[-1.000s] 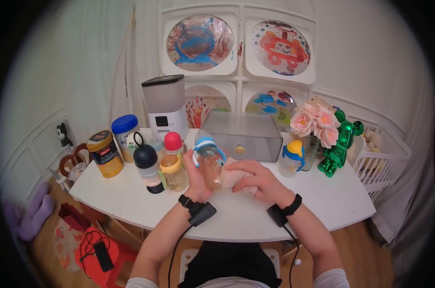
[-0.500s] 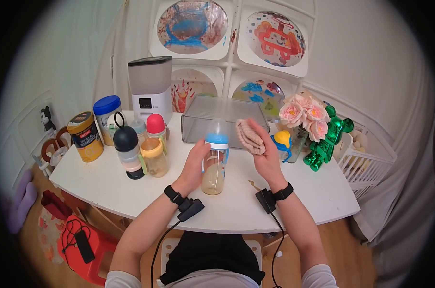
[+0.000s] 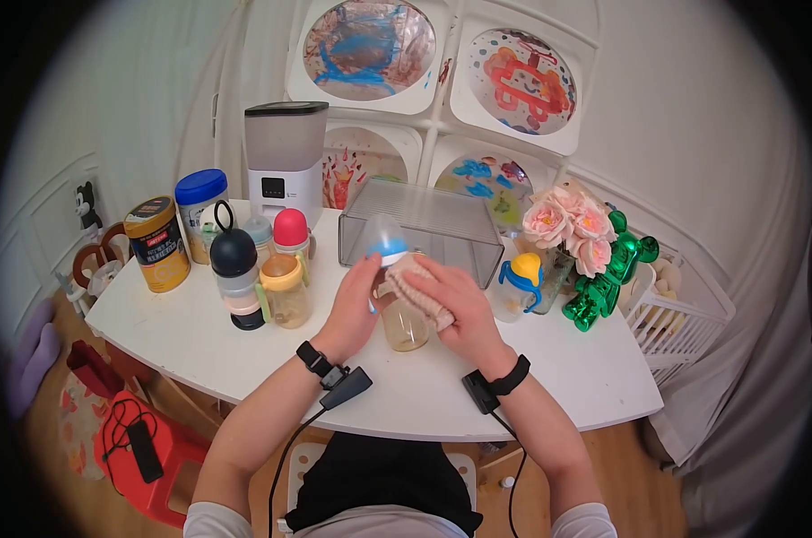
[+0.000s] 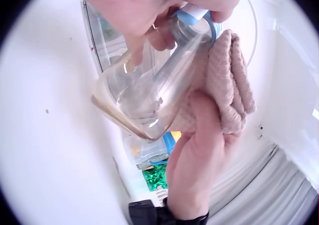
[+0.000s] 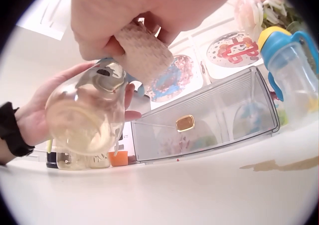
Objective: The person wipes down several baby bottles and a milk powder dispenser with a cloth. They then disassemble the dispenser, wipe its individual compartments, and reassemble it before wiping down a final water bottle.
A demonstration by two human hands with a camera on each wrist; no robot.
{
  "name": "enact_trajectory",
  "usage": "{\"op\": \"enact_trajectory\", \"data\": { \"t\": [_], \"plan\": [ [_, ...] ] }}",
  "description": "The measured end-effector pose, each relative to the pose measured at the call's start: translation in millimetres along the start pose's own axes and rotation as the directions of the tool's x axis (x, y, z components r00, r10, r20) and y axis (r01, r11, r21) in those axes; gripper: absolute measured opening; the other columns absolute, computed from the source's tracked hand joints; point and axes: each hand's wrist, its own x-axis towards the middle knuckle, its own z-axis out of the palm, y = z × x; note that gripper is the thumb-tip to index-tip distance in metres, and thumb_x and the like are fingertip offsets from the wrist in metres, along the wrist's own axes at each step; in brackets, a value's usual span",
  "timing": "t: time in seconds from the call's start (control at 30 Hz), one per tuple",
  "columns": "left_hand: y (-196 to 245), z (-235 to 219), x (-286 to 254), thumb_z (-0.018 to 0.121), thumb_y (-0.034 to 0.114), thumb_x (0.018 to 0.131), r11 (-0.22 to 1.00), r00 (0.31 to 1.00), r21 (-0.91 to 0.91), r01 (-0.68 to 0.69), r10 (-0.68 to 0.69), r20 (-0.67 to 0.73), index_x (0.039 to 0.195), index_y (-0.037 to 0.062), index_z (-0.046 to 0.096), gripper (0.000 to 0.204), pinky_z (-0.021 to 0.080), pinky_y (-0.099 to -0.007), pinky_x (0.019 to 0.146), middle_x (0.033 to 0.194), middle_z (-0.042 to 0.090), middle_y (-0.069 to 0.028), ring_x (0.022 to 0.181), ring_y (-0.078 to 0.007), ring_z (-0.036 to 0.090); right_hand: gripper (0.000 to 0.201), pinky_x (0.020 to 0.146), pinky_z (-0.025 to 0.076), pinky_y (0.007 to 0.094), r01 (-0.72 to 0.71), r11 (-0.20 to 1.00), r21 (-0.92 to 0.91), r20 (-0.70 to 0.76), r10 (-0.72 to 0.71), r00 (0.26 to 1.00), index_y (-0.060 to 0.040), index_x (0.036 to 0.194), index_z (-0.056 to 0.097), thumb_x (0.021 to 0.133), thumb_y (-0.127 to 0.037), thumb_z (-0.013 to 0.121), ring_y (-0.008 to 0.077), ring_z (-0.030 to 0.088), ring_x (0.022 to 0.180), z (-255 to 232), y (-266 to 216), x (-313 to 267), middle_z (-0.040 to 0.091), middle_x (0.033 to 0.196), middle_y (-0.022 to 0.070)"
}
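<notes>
A clear baby bottle (image 3: pixel 406 332) with a blue-and-white collar and a domed clear cap leans between both hands over the table. My left hand (image 3: pixel 343 314) grips it near the collar, thumb and fingers around the upper part. A folded pink textured cloth (image 4: pixel 230 85) is in my right hand (image 3: pixel 468 318), which holds it against the bottle's side just below the collar. In the left wrist view, the bottle's rounded base (image 4: pixel 144 120) points down and left. The right wrist view shows the cloth bunched under curled fingers.
Behind the hands stands a grey see-through box (image 5: pixel 209 125) with a gold latch. Bottles, including an amber-topped one (image 3: pixel 285 291), and tins (image 3: pixel 159 247) crowd the left. On the right are a yellow-and-blue sippy cup (image 3: pixel 518 287), pink flowers (image 3: pixel 572 224) and a shiny green bear figure (image 3: pixel 603 287).
The cloth was on the bottle's lower side, then lifted away to the right while the bottle stood upright. Now the cloth is back against its upper side and the bottle tilts.
</notes>
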Motion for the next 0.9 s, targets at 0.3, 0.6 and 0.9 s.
{"op": "enact_trajectory", "data": {
  "t": [0.3, 0.6, 0.9],
  "plan": [
    [17, 6, -6, 0.051, 0.043, 0.110, 0.967, 0.992, -0.253, 0.010, -0.042, -0.121, 0.137, 0.0043, 0.055, 0.047, 0.039, -0.0426, 0.120, 0.137, 0.063, -0.0127, 0.132, -0.0252, 0.058, 0.070, 0.097, 0.058, 0.0410, 0.060, 0.995, -0.079, 0.132, -0.049, 0.990, -0.0244, 0.135, 0.073, 0.071, 0.005, 0.073, 0.0350, 0.064, 0.118, -2, -15, 1, 0.064, 0.145, 0.0079],
    [23, 1, -3, 0.050, 0.038, 0.111, 0.928, 0.977, -0.368, -0.060, -0.021, -0.214, 0.140, 0.0031, 0.050, 0.045, 0.039, -0.0447, 0.122, 0.136, 0.062, -0.0149, 0.132, -0.0268, 0.057, 0.068, 0.095, 0.059, 0.0396, 0.102, 0.988, -0.118, 0.202, -0.077, 0.976, -0.0255, 0.133, 0.074, 0.071, 0.002, 0.076, 0.0331, 0.065, 0.115, -14, -19, 5, 0.066, 0.141, 0.0069],
    [24, -9, 3, 0.041, 0.040, 0.112, 0.846, 0.987, -0.530, -0.058, -0.030, -0.155, 0.134, 0.0064, 0.058, 0.043, 0.039, -0.0494, 0.122, 0.134, 0.065, -0.0163, 0.131, -0.0303, 0.058, 0.055, 0.095, 0.057, 0.0391, 0.319, 0.878, -0.356, 0.041, -0.327, 0.944, -0.0281, 0.125, 0.078, 0.074, -0.009, 0.077, 0.0313, 0.067, 0.112, -11, -32, 9, 0.068, 0.141, 0.0078]
  ]
}}
